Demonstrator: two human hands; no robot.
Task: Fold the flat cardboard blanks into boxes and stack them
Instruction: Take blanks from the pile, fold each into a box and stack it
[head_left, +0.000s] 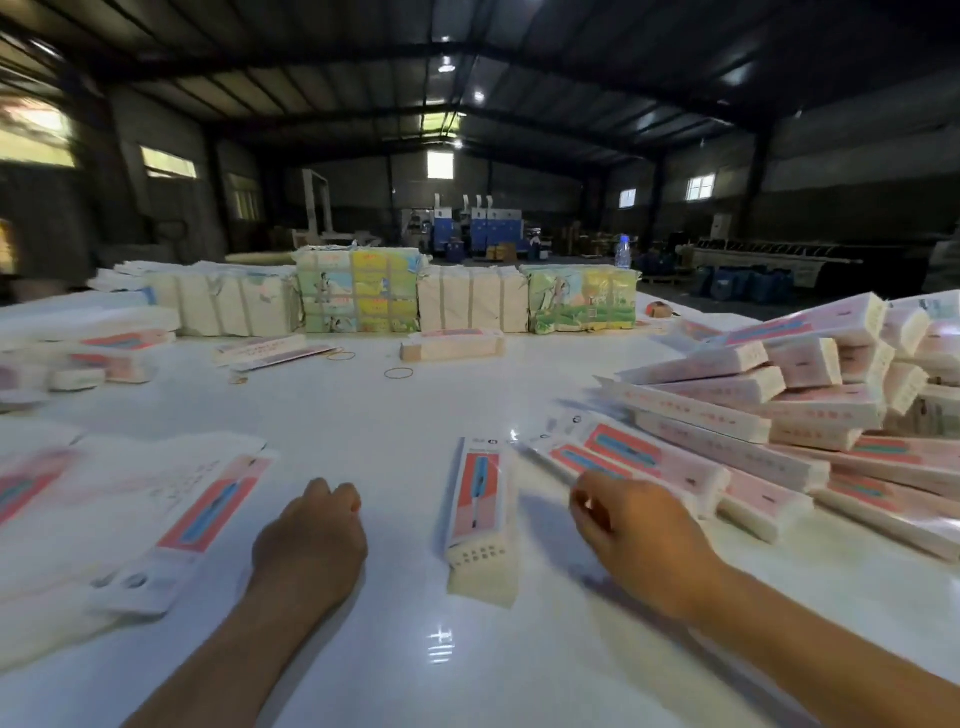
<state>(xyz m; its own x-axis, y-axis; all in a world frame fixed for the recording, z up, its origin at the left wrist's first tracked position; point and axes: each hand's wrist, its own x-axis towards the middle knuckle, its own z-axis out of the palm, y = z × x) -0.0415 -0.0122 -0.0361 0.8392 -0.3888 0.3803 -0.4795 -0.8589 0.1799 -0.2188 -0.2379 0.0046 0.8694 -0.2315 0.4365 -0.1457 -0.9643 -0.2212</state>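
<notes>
A folded pink-and-white box (480, 519) lies on the white table (395, 415) between my hands, its long side pointing away from me. My left hand (309, 540) hovers left of it with fingers curled and holds nothing. My right hand (636, 540) is right of the box, fingers bent loosely, also holding nothing. A flat blank (202, 514) with a red-and-blue print lies on a loose heap of blanks to the left. A big pile of folded boxes (779, 415) fills the right side.
Bundled stacks of blanks (358, 296) line the table's far edge. Small bundles (452, 345) and rubber bands (399, 372) lie mid-table. More boxes (104, 353) sit at the far left. A water bottle (623, 252) stands behind.
</notes>
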